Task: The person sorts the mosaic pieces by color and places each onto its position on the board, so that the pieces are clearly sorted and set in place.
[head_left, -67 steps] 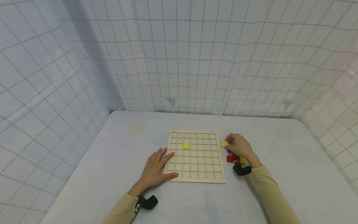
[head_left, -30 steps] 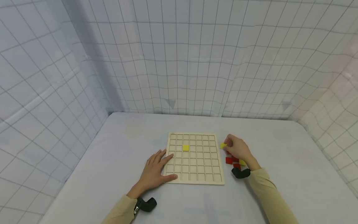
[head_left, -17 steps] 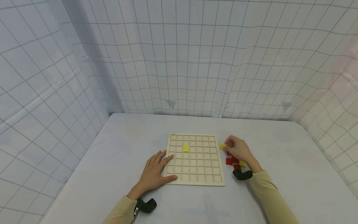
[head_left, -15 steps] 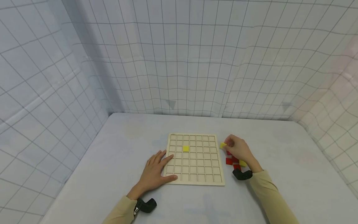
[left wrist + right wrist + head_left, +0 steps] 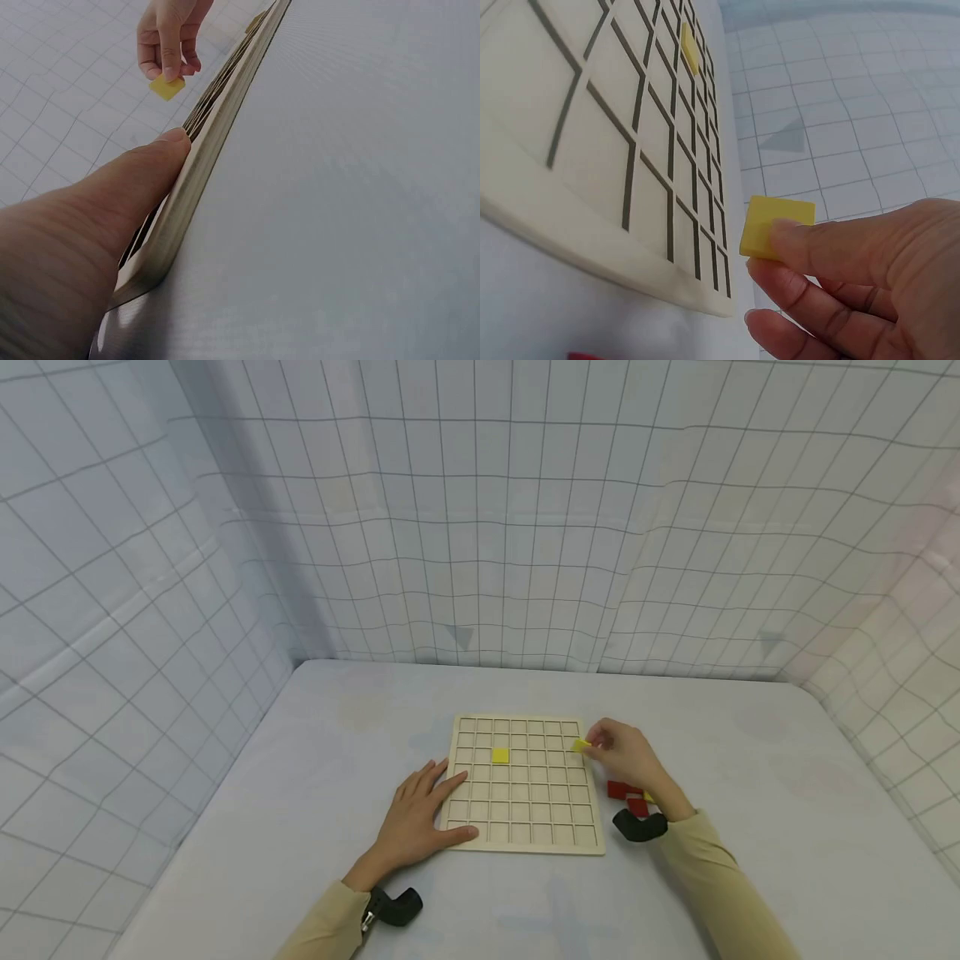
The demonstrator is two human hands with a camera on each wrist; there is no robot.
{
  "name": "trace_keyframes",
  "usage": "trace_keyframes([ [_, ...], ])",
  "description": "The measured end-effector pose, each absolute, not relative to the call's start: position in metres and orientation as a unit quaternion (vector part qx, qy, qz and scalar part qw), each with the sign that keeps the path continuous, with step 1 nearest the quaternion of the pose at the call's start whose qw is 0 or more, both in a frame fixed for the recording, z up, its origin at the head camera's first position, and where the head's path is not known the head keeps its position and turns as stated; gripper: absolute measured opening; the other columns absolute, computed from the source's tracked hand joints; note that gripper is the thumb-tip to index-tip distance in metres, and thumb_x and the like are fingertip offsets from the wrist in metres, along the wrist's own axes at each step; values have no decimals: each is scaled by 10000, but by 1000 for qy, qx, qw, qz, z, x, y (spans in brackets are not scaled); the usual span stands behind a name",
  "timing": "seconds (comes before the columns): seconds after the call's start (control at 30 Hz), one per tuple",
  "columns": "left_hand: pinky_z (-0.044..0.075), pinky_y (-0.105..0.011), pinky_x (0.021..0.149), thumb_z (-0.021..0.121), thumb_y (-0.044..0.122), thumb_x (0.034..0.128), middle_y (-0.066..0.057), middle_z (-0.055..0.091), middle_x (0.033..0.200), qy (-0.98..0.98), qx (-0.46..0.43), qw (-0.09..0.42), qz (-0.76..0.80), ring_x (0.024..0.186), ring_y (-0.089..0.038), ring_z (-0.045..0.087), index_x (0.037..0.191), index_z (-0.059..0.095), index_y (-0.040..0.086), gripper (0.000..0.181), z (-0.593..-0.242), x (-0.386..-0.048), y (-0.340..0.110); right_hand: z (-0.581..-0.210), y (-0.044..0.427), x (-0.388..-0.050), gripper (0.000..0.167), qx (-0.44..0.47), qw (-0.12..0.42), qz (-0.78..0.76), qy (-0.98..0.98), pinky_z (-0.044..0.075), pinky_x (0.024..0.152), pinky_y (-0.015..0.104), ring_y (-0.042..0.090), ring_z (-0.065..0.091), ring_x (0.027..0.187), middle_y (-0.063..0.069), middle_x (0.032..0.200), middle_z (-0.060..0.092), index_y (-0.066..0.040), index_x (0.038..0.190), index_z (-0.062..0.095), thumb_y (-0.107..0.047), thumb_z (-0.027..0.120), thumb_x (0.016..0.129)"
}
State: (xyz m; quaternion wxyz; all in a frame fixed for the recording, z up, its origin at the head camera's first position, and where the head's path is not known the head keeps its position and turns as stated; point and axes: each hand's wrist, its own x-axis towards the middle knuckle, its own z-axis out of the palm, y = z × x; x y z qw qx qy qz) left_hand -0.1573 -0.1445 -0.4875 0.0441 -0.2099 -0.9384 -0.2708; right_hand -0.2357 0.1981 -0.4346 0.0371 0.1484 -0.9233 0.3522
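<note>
Held yellow tile [image 5: 763, 219] over right border of wooden grid board [image 5: 537, 793]

Right hand [image 5: 630, 756]: thumb and fingertips pinching the tile near one edge. Head view puts it across the board's right border, near the far corner; both wrist views show it apart from the wood.

Left hand [image 5: 412, 822]: fingers spread, thumb and index finger on the board's left side, remaining fingers just beside it.

Second yellow tile [image 5: 500, 756]: in a cell, third row from far edge, third column from left.

Red tiles [image 5: 637, 807]: on the white bench [image 5: 360, 710], right of the board. Third yellow tile [image 5: 649, 797] beside them, partly hidden by the right wrist.
</note>
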Motion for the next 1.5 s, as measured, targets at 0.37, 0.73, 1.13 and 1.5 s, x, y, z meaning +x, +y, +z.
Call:
trace_keyframes([
  [0.37, 124, -552, 1089, 645, 628, 782, -128, 264, 1524, -937, -214, 43, -272, 1407, -322, 151, 1458, 413, 196, 836, -490, -159, -143, -436, 183, -240, 118, 202, 30, 376, -904, 461, 629, 322, 184, 612, 761, 4, 796, 647, -55, 884, 598, -105, 701, 859],
  [0.73, 132, -552, 1087, 652, 619, 782, -133, 274, 1519, -938, -214, 49, -267, 1404, -327, 161, 1456, 416, 194, 831, -488, -160, -142, -435, 165, -242, 130, 236, 27, 373, -897, 454, 645, 315, 168, 586, 759, 1, 822, 635, -64, 918, 583, -101, 696, 864],
  [1.13, 125, -546, 1091, 640, 634, 782, -125, 268, 1524, -939, -212, 42, -267, 1407, -318, 155, 1458, 413, 196, 837, -489, -159, -142, -444, 147, -247, 112, 252, 26, 347, -903, 443, 635, 305, 144, 537, 717, -18, 817, 615, -87, 911, 603, -110, 700, 861],
  [1.5, 127, -547, 1088, 643, 633, 781, -122, 266, 1526, -941, -209, 45, -263, 1408, -316, 152, 1457, 416, 196, 837, -489, -158, -145, -442, 131, -246, 106, 239, 9, 335, -911, 410, 600, 287, 131, 493, 666, -35, 773, 588, -96, 869, 616, -110, 719, 848],
])
